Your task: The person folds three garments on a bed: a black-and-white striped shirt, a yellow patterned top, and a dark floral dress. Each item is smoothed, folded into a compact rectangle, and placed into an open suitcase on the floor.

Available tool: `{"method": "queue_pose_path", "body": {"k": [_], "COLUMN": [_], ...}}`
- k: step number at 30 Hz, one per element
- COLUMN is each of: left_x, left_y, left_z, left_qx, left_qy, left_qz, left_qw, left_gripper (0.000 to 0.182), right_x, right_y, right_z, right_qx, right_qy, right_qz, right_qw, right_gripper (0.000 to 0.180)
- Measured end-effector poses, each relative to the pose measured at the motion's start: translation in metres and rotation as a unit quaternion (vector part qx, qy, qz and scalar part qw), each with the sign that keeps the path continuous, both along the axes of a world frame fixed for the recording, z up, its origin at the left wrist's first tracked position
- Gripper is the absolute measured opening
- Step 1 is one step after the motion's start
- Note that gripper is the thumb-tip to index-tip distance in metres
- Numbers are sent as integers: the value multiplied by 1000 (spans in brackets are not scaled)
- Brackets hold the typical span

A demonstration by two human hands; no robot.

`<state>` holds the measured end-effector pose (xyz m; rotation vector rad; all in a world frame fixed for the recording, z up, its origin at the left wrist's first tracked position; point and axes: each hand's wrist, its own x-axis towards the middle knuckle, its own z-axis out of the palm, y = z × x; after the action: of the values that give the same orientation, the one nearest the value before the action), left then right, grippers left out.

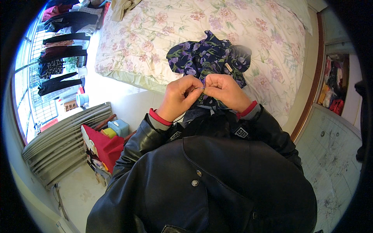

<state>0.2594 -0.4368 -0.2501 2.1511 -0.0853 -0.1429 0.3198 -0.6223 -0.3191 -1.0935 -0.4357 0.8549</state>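
A dark navy garment with purple flowers and green leaves (217,58) lies bunched near the edge of a bed. Over its near part, my left hand (186,96) and my right hand (224,90) meet, fingertips almost touching. Both pinch a small, thin piece between thumb and forefinger; it looks like an edge or strip of the garment, though the fingers hide most of it. A pale label (228,67) shows on the fabric, up and to the right of the hands. The near end of the garment hangs towards my black jacket (204,174).
The bed has a floral cover (151,38), with a beige cloth (122,8) at its far left edge. Clothes (65,52) hang by the window at left. A red cloth (107,148) and a blue plastic box (119,127) are at lower left. An open cabinet (333,84) stands right.
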Motion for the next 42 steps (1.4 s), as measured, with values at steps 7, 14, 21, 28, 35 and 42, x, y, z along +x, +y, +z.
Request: {"method": "queue_pose_path", "body": {"k": [7, 14, 21, 28, 35, 42], "left_x": [7, 13, 17, 4, 8, 7], "left_y": [-5, -6, 2, -6, -8, -1], "left_z": [5, 6, 11, 9, 5, -2], "left_qx": [104, 152, 163, -42, 26, -66], "left_qy": [-150, -176, -165, -103, -83, 43], "left_qz": [-67, -89, -164, -26, 2, 27], "left_qw": [981, 969, 959, 993, 996, 997], "left_gripper": [13, 19, 20, 21, 22, 6], "right_x": [-2, -7, -8, 5, 9, 28], "right_y": [5, 9, 6, -5, -4, -29], "right_z": [0, 2, 6, 5, 18, 14], "right_qx": [22, 82, 68, 27, 13, -47], "right_qy": [13, 204, 254, 44, -37, -82], "right_qz": [-11, -25, -94, -79, -63, 20], "right_qw": [1000, 975, 960, 996, 997, 995], "right_gripper": [11, 14, 16, 22, 19, 15]}}
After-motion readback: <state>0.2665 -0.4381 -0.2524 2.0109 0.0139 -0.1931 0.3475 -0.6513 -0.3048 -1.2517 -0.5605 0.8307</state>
